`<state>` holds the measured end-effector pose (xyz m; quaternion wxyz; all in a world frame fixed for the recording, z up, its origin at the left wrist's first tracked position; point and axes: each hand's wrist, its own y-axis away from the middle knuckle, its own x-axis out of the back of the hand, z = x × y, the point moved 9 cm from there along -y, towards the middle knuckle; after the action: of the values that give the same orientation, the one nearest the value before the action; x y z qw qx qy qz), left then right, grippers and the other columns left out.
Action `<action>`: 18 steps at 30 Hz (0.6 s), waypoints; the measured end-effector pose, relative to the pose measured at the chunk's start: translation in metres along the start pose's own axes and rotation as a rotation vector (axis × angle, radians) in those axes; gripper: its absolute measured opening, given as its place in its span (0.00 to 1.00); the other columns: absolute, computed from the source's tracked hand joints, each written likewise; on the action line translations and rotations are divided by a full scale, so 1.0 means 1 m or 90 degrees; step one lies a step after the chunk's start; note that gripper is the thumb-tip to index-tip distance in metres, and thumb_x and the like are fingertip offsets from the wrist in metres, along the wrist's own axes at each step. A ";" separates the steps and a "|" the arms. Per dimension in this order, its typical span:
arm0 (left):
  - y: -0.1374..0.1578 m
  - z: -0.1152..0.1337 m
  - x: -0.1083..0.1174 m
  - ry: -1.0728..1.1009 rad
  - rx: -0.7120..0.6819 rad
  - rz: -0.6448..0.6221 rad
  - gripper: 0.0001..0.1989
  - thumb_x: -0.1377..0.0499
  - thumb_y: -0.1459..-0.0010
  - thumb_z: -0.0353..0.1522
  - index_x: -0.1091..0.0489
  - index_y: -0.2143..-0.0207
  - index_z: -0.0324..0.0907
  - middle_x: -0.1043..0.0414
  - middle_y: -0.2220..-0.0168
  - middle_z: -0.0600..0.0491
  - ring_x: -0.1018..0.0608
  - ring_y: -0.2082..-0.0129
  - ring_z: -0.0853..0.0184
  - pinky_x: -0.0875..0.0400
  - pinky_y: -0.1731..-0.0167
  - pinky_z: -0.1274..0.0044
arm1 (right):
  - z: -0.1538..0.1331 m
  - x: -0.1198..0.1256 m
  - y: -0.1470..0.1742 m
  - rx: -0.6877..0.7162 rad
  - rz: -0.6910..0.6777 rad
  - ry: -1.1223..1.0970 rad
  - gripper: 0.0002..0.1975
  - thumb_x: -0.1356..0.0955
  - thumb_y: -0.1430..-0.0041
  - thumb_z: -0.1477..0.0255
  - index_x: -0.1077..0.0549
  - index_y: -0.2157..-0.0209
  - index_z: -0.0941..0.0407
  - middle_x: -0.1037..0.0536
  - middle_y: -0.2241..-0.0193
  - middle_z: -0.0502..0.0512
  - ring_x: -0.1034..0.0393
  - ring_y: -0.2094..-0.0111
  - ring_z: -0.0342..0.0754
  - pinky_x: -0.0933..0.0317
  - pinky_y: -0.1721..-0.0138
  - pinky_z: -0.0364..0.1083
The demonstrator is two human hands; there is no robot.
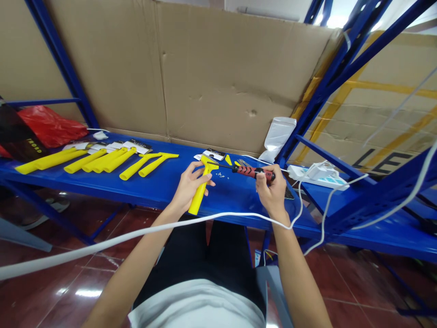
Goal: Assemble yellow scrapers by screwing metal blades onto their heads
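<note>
My left hand [191, 184] is closed around a yellow-handled scraper [198, 197], its wide head tilted up and away from me. In my right hand [273, 189] is a red and black screwdriver [249, 171], held nearly level and pointing left. Its shaft reaches the scraper's head; whether the tip sits in a screw is too small to tell. Small screws [220, 175] lie loose on the blue table [164, 187] just beneath the shaft. Behind them are small yellow pieces [228, 160] and a printed packet [215, 155].
Several yellow scrapers [114, 160] lie in a row on the left, some by printed cards. A red plastic bag [51, 127] sits farther left. A white cable [136, 232] crosses in front of my forearms. A power strip [317, 175] and a blue rack post [317, 100] stand right; cardboard [221, 77] rises behind.
</note>
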<state>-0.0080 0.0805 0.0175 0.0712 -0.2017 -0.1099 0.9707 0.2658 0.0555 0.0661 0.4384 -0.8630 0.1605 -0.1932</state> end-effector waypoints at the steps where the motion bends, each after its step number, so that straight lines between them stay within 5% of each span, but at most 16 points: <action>1: 0.000 0.000 0.000 0.001 -0.001 0.000 0.31 0.20 0.48 0.34 0.31 0.46 0.45 0.20 0.48 0.48 0.14 0.66 0.66 0.25 0.80 0.82 | 0.000 -0.001 0.000 -0.003 -0.009 -0.017 0.21 0.27 0.27 0.47 0.30 0.58 0.50 0.30 0.74 0.45 0.33 0.77 0.47 0.36 0.75 0.47; 5: 0.000 0.001 0.002 0.004 -0.004 0.011 0.32 0.19 0.49 0.34 0.31 0.47 0.46 0.21 0.51 0.50 0.15 0.67 0.66 0.25 0.80 0.82 | -0.004 -0.010 0.004 -0.010 -0.062 -0.086 0.21 0.24 0.29 0.51 0.32 0.50 0.49 0.26 0.68 0.47 0.29 0.76 0.46 0.32 0.75 0.48; 12: 0.001 0.002 0.003 -0.002 -0.002 0.021 0.32 0.20 0.49 0.34 0.32 0.47 0.45 0.21 0.50 0.50 0.15 0.67 0.67 0.25 0.80 0.82 | 0.003 -0.005 0.002 -0.027 -0.045 0.011 0.25 0.27 0.27 0.46 0.36 0.66 0.49 0.34 0.79 0.43 0.38 0.80 0.45 0.43 0.76 0.47; 18: 0.001 0.002 0.003 -0.003 -0.004 0.018 0.32 0.20 0.48 0.35 0.32 0.46 0.46 0.21 0.50 0.50 0.15 0.67 0.67 0.25 0.79 0.82 | -0.004 -0.010 -0.002 -0.006 -0.082 -0.035 0.21 0.33 0.22 0.46 0.34 0.61 0.48 0.26 0.77 0.46 0.29 0.78 0.50 0.35 0.72 0.51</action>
<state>-0.0118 0.0801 0.0176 0.0566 -0.2014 -0.1103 0.9716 0.2552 0.0581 0.0676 0.4255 -0.8785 0.0931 -0.1963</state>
